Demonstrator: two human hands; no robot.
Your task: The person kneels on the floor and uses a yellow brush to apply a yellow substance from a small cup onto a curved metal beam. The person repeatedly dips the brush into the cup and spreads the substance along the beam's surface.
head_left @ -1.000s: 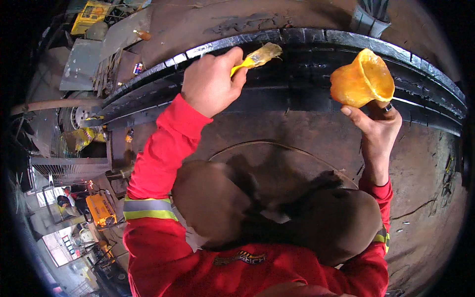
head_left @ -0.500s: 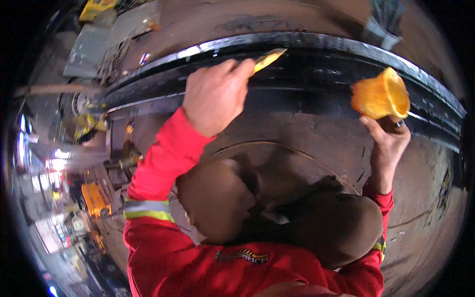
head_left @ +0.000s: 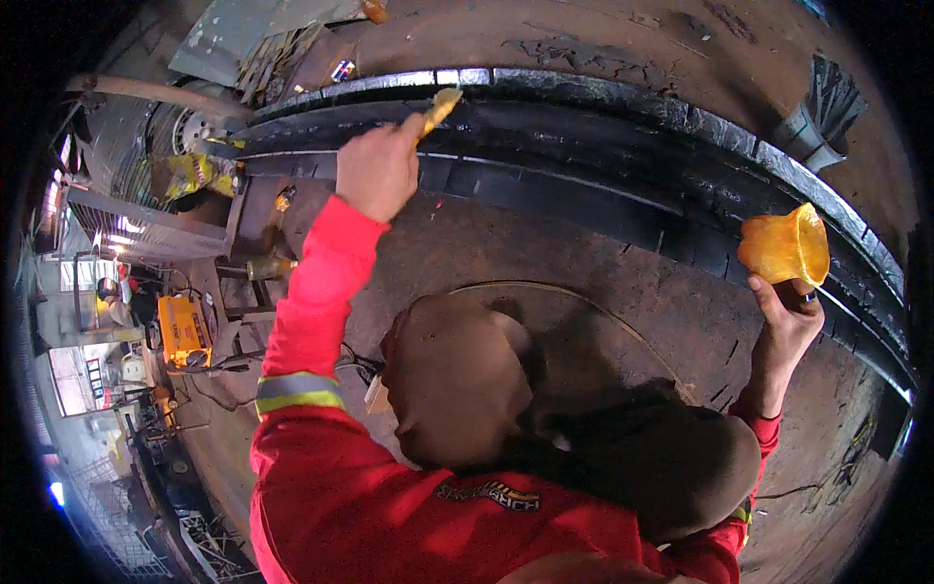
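My left hand (head_left: 377, 170) is closed around a small yellow brush (head_left: 441, 109). The brush's pale tip is at the far edge of a long dark metal beam (head_left: 584, 146); whether it touches cannot be told. That far edge shines in places. At the right, my right hand (head_left: 786, 321) grips an orange-yellow cup-like container (head_left: 778, 251) from below, thumb on its near side. The container is tilted, its wide mouth facing right, and its contents are hidden. It hangs over the near side of the beam.
A grey bucket (head_left: 806, 138) of dark strips stands beyond the beam at the right. On the left are an orange machine (head_left: 184, 331), a bottle (head_left: 270, 268) and a wheel (head_left: 193, 128). Sheet metal (head_left: 219, 44) leans at the far left. My knees are close below.
My left hand and the brush have shifted left in the picture. My right hand with the container appears lower and further right. The view itself has also moved.
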